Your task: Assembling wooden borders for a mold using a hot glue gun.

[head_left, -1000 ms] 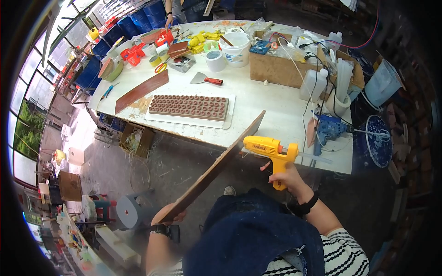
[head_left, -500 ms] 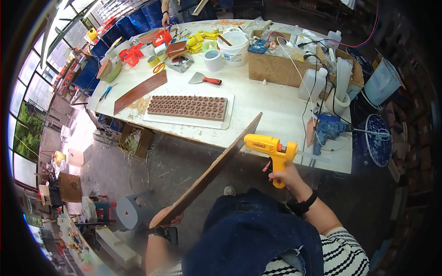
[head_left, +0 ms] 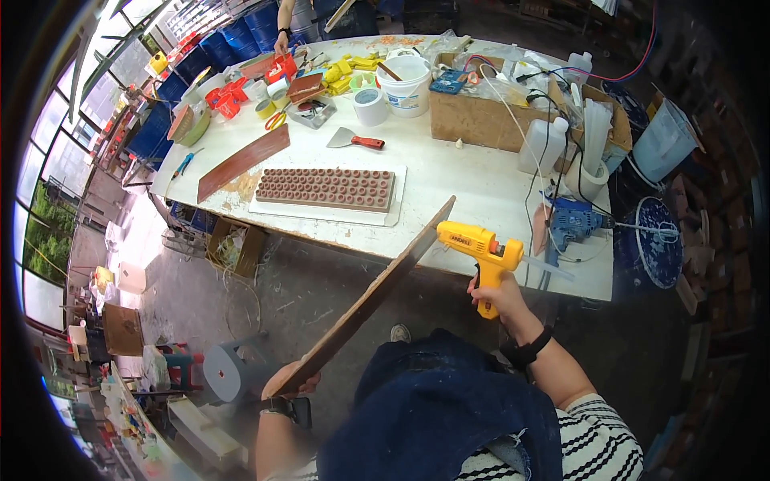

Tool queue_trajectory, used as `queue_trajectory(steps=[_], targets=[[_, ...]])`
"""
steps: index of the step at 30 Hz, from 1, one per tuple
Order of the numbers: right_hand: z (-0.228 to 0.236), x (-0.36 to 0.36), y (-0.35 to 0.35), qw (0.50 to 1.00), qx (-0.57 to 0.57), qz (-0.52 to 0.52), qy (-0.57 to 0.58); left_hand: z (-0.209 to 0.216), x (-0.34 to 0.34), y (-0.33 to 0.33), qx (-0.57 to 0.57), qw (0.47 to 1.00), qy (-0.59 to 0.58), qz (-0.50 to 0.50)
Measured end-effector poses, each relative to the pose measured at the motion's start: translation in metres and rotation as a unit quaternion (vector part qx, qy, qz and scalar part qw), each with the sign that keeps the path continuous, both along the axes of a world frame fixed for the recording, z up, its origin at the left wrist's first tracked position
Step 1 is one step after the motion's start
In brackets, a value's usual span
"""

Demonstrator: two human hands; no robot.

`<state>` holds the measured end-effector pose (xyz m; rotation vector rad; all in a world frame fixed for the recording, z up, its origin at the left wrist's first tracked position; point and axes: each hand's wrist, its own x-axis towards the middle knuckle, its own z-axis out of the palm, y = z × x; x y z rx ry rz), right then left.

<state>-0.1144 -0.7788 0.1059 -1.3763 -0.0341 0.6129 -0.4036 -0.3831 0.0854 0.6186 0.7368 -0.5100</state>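
At left, a reddish strip (head_left: 245, 164) is laid on a white table (head_left: 465, 172). A brown board (head_left: 365, 301) is gripped low by the left hand (head_left: 281, 377), fingers curled around it, and slanted up rightward. At right, a yellow glue gun (head_left: 475, 241) is held in the right hand (head_left: 505, 297), fingers wrapped round its handle, nozzle close to the board's top.

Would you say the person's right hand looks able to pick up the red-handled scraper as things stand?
Probably not: the right hand is wrapped around the yellow glue gun, and the scraper lies farther across the table, beyond the board held in the left hand.
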Motion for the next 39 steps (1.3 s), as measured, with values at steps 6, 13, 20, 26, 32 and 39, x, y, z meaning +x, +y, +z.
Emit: queue_trajectory(steps=[6, 13, 20, 26, 32, 39], targets=[[-0.014, 0.007, 0.000, 1.000, 0.012, -0.008, -0.009, 0.000, -0.002, 0.000, 0.010, 1.000, 0.019, -0.001], [-0.006, 0.009, 0.000, 1.000, 0.017, -0.020, -0.001, 0.001, -0.001, -0.001, 0.008, 1.000, 0.004, -0.013], [-0.002, 0.007, -0.003, 0.999, 0.036, 0.008, 0.007, 0.005, 0.003, -0.005, 0.022, 1.000, 0.002, -0.014], [-0.013, 0.013, -0.003, 1.000, 0.023, -0.015, 0.003, 0.004, 0.001, -0.005, 0.004, 1.000, 0.001, 0.003], [-0.015, 0.020, -0.002, 0.999, 0.003, -0.034, 0.000, 0.006, 0.003, -0.008, 0.000, 1.000, -0.022, -0.010], [-0.022, 0.026, 0.002, 0.998, 0.000, -0.065, -0.010, 0.007, 0.001, -0.007, -0.006, 1.000, -0.024, -0.013]])
